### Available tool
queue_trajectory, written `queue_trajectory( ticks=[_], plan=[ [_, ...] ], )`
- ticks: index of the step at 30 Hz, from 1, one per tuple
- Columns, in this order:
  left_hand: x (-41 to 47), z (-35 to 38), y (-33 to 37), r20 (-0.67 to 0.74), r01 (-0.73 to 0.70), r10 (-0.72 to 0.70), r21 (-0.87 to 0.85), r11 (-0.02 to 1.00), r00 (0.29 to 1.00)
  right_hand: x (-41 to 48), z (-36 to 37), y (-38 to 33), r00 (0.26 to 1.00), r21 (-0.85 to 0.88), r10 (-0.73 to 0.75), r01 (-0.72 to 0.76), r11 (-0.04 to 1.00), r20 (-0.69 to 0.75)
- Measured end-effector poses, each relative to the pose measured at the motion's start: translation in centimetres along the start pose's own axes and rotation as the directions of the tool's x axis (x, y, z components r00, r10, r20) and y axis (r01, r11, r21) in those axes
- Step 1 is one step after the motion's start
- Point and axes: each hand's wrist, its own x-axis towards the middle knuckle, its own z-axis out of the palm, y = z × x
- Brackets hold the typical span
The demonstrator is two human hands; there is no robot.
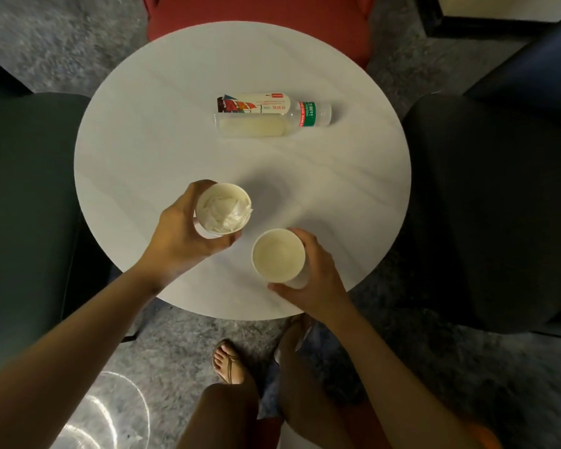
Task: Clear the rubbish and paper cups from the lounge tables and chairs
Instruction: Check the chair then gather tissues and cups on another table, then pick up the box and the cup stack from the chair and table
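My left hand (pixel 178 234) grips a white paper cup (pixel 223 209) with crumpled white tissue inside it, held above the round white table (pixel 162 124). My right hand (pixel 314 273) grips a second paper cup (pixel 278 256), which is empty, near the table's front edge. The two cups are apart, side by side. A plastic bottle (pixel 272 115) with a colourful label lies on its side further back on the table, a little pale liquid inside.
A red chair (pixel 259 14) stands behind the table, a dark green chair (pixel 23 189) on the left and a black chair (pixel 493 205) on the right. A clear plastic bag (pixel 104 413) lies on the grey carpet at lower left. My sandalled foot (pixel 229 362) is below the table.
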Motion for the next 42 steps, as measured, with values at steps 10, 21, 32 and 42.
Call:
queue_trajectory(
  ticks=[10,21,32,42],
  plan=[
    [0.8,-2.0,3.4,-0.079,0.008,-0.018,-0.128,0.992,0.997,3.4,-1.6,-2.0,0.974,-0.09,-0.048,0.028,0.996,-0.223],
    [6.1,-1.1,8.2,0.02,-0.009,0.014,-0.226,0.974,1.0,11.0,-2.0,-3.7,0.933,-0.079,-0.191,0.175,0.981,-0.306],
    [8.8,-0.6,4.3,-0.004,0.163,-0.165,-0.148,0.976,0.986,17.0,-0.3,-3.8,0.97,0.074,-0.23,0.236,0.969,-0.078],
    [5.1,-6.7,0.1,-0.286,0.256,-0.257,-0.042,0.966,0.923,18.7,7.3,-8.5,0.93,0.144,-0.327,0.305,0.942,0.169]
  ],
)
